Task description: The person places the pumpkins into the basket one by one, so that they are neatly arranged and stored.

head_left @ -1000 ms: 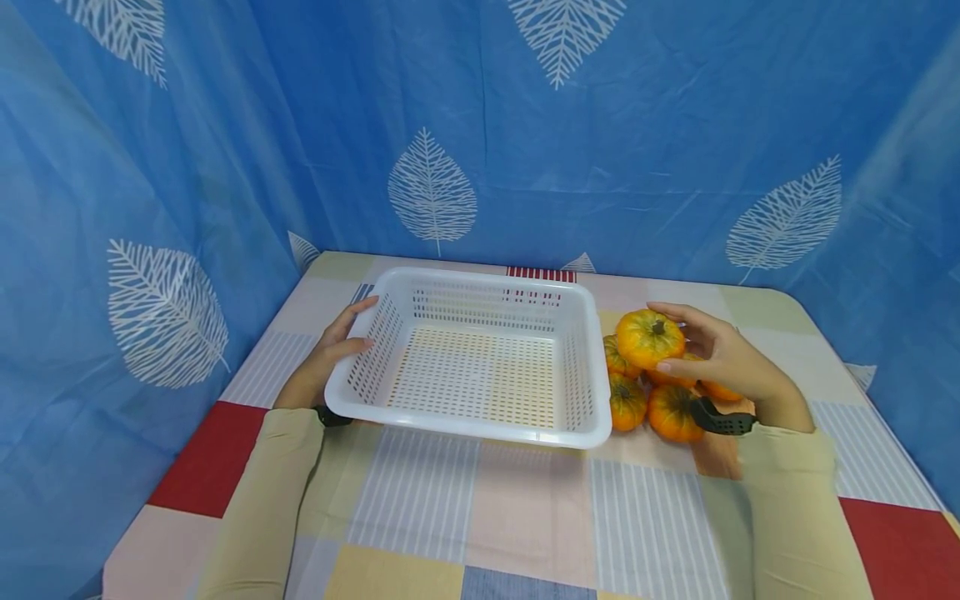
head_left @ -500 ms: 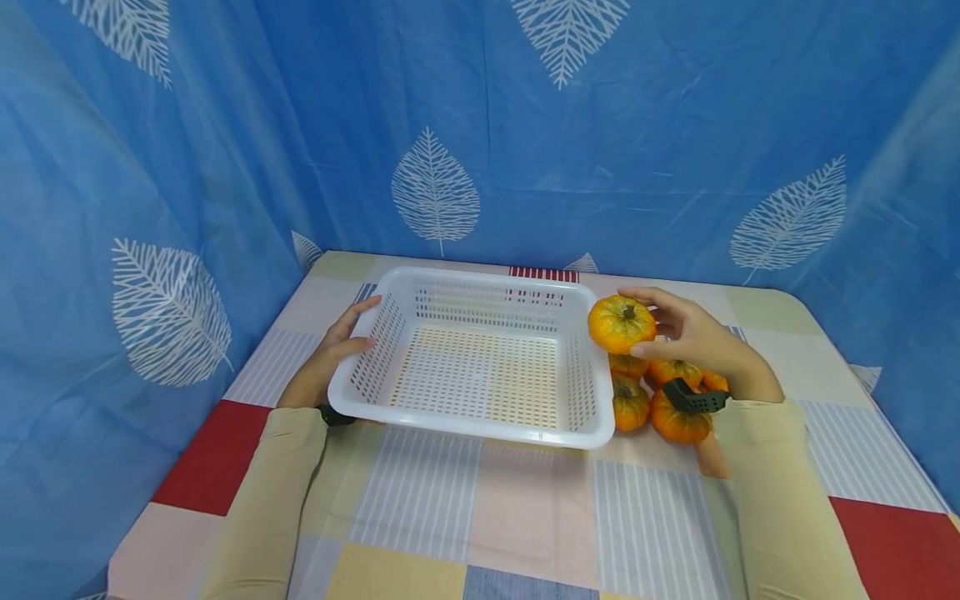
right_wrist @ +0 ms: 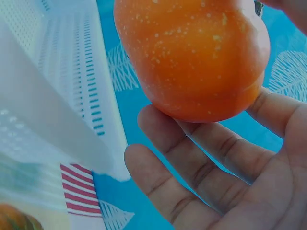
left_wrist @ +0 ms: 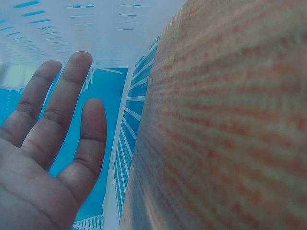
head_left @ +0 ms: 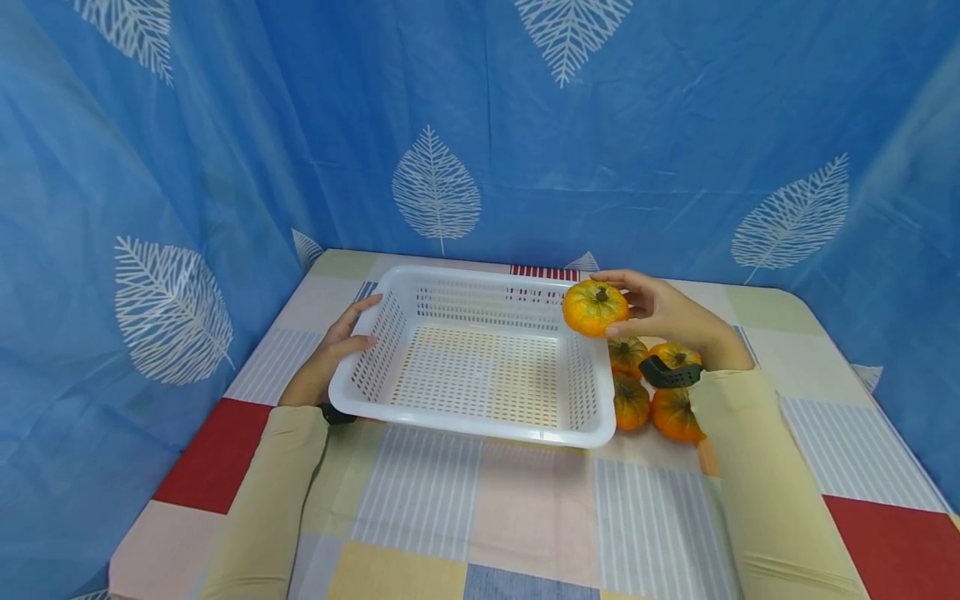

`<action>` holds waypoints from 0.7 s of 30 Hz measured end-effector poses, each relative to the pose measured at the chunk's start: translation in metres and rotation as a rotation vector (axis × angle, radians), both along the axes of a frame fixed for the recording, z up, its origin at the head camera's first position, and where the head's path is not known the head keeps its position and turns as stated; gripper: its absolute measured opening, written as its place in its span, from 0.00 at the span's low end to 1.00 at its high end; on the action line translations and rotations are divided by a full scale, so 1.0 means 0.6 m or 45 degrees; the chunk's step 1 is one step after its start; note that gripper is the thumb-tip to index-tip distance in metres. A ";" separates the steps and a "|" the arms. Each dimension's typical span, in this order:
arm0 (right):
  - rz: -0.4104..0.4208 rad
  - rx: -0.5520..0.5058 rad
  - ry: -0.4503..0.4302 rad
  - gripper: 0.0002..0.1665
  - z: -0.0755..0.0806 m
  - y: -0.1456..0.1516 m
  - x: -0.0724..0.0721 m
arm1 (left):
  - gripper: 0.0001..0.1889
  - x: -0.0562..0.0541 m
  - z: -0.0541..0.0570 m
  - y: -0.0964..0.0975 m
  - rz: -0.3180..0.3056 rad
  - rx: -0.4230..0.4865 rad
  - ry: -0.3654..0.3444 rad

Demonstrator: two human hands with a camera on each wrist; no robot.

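In the head view my right hand (head_left: 645,310) holds a small orange-yellow pumpkin (head_left: 596,308), fingers and thumb around its side. The pumpkin is raised over the right rim of a white slotted plastic basket (head_left: 465,427). Its smooth orange underside fills the top of the right wrist view, with fingertips (right_wrist: 163,122) against it. My left hand (head_left: 330,350) is at the basket's left rim, thumb and index finger reaching over the edge. In the left wrist view several fingers of that hand extend nearly straight beside the basket wall (left_wrist: 110,28); exact contact is unclear.
More small pumpkins (head_left: 628,402) lie close together right of the basket, partly under my right forearm. A patchwork-patterned cloth (head_left: 532,500) covers the table. Blue curtains with white leaf prints (head_left: 433,187) hang behind and at both sides.
My right hand has carried the pumpkin left and farther back, from above the other pumpkins to over the basket's right rim. The left hand and basket stay in place.
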State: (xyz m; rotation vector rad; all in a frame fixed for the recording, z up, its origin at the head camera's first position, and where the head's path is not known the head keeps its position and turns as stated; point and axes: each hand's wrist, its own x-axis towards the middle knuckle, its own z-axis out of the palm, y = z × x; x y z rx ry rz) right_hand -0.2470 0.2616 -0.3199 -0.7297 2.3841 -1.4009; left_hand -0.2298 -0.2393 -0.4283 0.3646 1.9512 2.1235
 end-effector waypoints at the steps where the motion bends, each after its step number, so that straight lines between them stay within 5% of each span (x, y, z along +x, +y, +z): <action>1: 0.001 0.003 -0.008 0.44 0.001 -0.005 -0.003 | 0.38 0.000 0.000 0.000 0.001 0.002 -0.001; 21: 0.122 0.057 -0.032 0.45 -0.010 -0.104 -0.060 | 0.37 -0.002 -0.003 -0.001 -0.036 0.124 0.029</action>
